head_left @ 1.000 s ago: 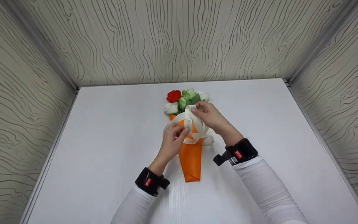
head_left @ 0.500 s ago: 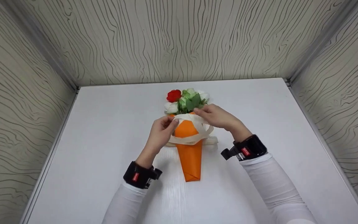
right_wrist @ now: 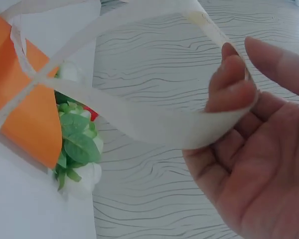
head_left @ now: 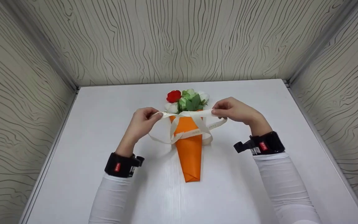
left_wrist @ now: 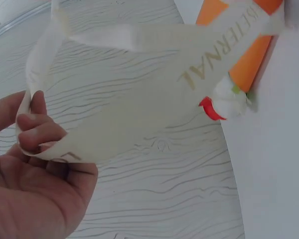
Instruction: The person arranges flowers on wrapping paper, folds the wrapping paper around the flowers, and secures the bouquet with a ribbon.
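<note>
A bouquet lies on the white table, its stems in an orange paper wrap (head_left: 190, 155) and its red, white and green flowers (head_left: 189, 99) at the far end. Across the wrap's upper part runs a cream ribbon (head_left: 202, 113) with printed lettering, crossed above the paper. On the left, my left hand (head_left: 142, 122) pinches one part of the ribbon between thumb and fingers. My right hand (head_left: 236, 111) pinches it on the other side. Both wrist views show the ribbon looping around curled fingers, in the left hand (left_wrist: 45, 164) and the right hand (right_wrist: 259, 134) alike.
The white table (head_left: 104, 124) extends around the bouquet. Behind it stands a wood-grain patterned wall (head_left: 179, 40), with similar panels at the left and right. Loose ribbon loops (head_left: 160, 140) hang beside the wrap.
My hands have moved apart, the left to the left and the right to the right. Between them the ribbon has gone from bunched loops to a taut span. The bouquet has stayed put.
</note>
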Available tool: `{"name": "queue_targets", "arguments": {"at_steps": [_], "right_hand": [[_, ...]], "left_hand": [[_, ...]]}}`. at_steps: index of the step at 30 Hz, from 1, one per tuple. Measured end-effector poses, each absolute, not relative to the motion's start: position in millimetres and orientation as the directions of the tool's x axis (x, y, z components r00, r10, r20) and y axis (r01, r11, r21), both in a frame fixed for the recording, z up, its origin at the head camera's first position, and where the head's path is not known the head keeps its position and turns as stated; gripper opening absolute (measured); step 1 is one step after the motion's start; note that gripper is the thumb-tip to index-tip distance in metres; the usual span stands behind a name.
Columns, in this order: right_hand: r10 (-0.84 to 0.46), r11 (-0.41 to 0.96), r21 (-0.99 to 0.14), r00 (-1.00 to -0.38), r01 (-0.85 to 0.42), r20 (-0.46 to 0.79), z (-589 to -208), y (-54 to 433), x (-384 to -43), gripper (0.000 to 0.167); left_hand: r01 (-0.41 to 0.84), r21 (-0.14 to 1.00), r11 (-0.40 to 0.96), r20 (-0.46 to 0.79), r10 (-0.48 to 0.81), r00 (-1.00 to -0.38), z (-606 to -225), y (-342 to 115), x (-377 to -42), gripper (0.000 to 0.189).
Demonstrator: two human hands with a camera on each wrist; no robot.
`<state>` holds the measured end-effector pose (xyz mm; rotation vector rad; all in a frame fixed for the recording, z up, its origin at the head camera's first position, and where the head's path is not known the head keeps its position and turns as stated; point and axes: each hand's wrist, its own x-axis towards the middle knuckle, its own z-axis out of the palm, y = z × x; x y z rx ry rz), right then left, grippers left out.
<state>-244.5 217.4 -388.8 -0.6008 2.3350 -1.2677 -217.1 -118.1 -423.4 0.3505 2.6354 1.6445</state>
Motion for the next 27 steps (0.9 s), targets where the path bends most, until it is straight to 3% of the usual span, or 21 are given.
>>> {"name": "queue_targets", "arguments": {"at_steps": [4,9,20,27], "right_hand": [[-0.424,0.582,-0.788,-0.902,-0.202,-0.082,-383.1,232.5,-244.0,0.031],[-0.309,0.651,-0.732,-0.951,-0.201,-0.013,-379.0,250.7,-240.5,0.025],[-0.234,0.687,-0.716,-0.971,-0.127,-0.052,-417.5,295.5,-229.7,0.031],[-0.142,0.711,-0.703,-0.982,-0.016,-0.121,-454.4,330.7,-221.5,0.039]], "left_hand": [[0.204,0.845,0.494,0.116,0.203,-0.972,-419.5,-139.6,-221.3,0.018],[0.196,0.791,0.579,0.107,0.185,-0.977,-419.2,-165.0,-222.6,0.020],[0.105,0.762,0.639,0.015,0.145,-0.989,-444.3,-209.7,-215.6,0.025],[-0.027,0.754,0.657,-0.079,0.050,-0.996,-470.5,-243.7,-211.3,0.028]]}}
